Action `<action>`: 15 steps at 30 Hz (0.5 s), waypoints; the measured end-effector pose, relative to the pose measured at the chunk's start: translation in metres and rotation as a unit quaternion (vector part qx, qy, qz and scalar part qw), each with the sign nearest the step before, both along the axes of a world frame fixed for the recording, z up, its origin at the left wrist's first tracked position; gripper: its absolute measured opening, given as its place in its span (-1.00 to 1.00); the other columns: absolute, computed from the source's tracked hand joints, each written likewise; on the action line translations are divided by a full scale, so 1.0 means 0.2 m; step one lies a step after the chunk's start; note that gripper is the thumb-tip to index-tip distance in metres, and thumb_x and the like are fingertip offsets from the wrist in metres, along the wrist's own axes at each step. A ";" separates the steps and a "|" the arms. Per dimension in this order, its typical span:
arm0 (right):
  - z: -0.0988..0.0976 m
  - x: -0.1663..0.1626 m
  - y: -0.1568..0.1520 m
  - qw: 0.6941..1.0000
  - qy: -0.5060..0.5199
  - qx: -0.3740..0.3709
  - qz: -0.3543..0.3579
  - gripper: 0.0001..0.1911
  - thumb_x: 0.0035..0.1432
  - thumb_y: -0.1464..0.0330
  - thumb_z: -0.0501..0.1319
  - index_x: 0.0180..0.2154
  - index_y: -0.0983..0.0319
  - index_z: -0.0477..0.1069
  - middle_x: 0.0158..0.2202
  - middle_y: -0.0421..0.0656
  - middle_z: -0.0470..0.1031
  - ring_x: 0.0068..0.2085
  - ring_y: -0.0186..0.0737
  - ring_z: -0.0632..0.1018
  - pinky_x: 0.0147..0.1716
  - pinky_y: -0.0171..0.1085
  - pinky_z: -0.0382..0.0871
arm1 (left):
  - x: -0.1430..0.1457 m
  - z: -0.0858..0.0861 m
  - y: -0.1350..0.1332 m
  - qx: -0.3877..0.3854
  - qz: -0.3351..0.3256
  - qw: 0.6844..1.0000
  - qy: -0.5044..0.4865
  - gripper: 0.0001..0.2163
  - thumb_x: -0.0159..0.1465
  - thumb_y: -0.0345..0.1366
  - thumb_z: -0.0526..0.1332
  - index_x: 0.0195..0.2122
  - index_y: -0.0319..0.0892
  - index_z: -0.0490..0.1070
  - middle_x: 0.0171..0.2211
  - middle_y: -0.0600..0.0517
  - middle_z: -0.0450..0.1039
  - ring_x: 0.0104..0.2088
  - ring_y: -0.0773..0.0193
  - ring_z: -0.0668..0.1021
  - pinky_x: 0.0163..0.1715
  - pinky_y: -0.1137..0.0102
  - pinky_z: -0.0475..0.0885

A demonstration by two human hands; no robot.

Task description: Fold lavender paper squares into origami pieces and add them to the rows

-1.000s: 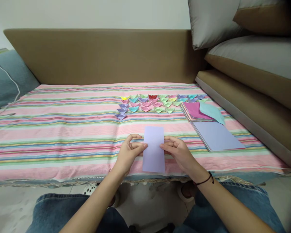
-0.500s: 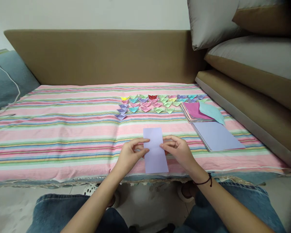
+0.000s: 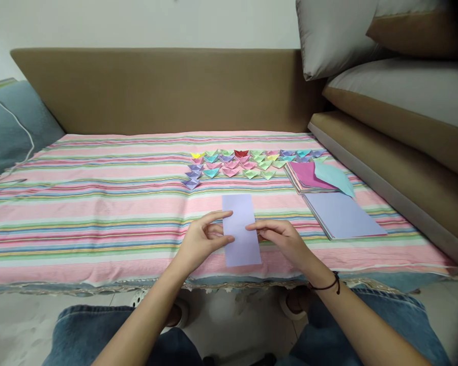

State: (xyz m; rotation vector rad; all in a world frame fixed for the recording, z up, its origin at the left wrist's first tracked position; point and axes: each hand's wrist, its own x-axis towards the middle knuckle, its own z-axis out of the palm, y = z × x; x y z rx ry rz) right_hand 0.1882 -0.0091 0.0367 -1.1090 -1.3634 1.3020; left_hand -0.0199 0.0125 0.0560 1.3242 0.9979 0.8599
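Note:
A lavender sheet of paper (image 3: 241, 244), a tall narrow rectangle, is held above the striped cloth near its front edge. My left hand (image 3: 204, 236) grips its left side, thumb and forefinger on the face and other fingers behind. From the right, my right hand (image 3: 280, 236) pinches the opposite edge, its forefinger lying on the paper and some fingers hidden behind. Beyond the sheet stand several small folded paper boats in rows, among them a red boat (image 3: 241, 153), a pink boat (image 3: 230, 172) and a purple boat (image 3: 191, 184).
To the right lie a stack of lavender paper (image 3: 343, 216) and a pile topped by magenta (image 3: 309, 174) and pale blue sheets. Grey-brown cushions (image 3: 397, 101) are piled at the right. Scissors (image 3: 7, 183) lie far left on the striped cloth (image 3: 80, 213).
The paper has risen slightly and shifted a little left. My right forefinger has slid further onto its face, while my left hand still grips the other side.

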 end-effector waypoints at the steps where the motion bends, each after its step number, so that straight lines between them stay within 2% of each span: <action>1: 0.00 0.00 0.00 1.000 0.007 0.000 -0.003 -0.78 0.01 0.35 0.16 -0.33 0.13 0.58 -0.26 -0.17 0.56 -0.23 -0.19 0.53 -0.25 -0.22 0.44 | 0.00 0.00 0.00 0.005 -0.007 1.000 -0.005 -0.49 -0.05 -0.37 0.38 -0.02 -0.19 0.39 -0.50 0.05 0.48 -0.48 0.34 0.48 -0.47 0.46 0.39; 6: 0.01 -0.01 0.00 0.998 0.041 -0.004 -0.046 -0.78 -0.02 0.36 0.19 -0.32 0.12 0.58 -0.27 -0.17 0.59 -0.27 -0.18 0.56 -0.26 -0.18 0.47 | 0.00 0.01 0.00 0.028 -0.010 0.999 -0.019 -0.65 0.05 -0.31 0.33 -0.10 -0.20 0.45 -0.42 0.01 0.48 -0.43 0.34 0.48 -0.43 0.45 0.41; 10: 0.00 0.00 -0.01 0.999 0.020 0.016 -0.040 -0.79 0.00 0.38 0.18 -0.34 0.12 0.58 -0.27 -0.17 0.58 -0.27 -0.19 0.56 -0.27 -0.21 0.48 | 0.02 0.00 0.00 0.029 0.040 0.998 -0.042 -0.82 0.06 -0.28 0.31 -0.33 -0.22 0.43 -0.48 0.07 0.44 -0.50 0.39 0.47 -0.47 0.48 0.42; 12: -0.01 -0.01 -0.01 0.999 0.008 0.033 -0.030 -0.78 0.02 0.40 0.17 -0.33 0.12 0.58 -0.28 -0.17 0.58 -0.28 -0.21 0.56 -0.30 -0.24 0.48 | 0.02 -0.01 0.00 0.033 0.072 0.994 -0.069 -0.81 0.03 -0.30 0.34 -0.41 -0.20 0.32 -0.48 0.11 0.41 -0.55 0.44 0.46 -0.53 0.51 0.41; 15: -0.03 -0.01 -0.01 0.997 0.008 0.070 -0.022 -0.79 0.03 0.39 0.18 -0.30 0.12 0.57 -0.26 -0.16 0.58 -0.25 -0.22 0.57 -0.30 -0.26 0.48 | 0.03 -0.03 0.01 0.024 0.091 0.991 -0.091 -0.71 -0.01 -0.33 0.36 -0.41 -0.18 0.20 -0.47 0.15 0.39 -0.58 0.45 0.47 -0.56 0.52 0.41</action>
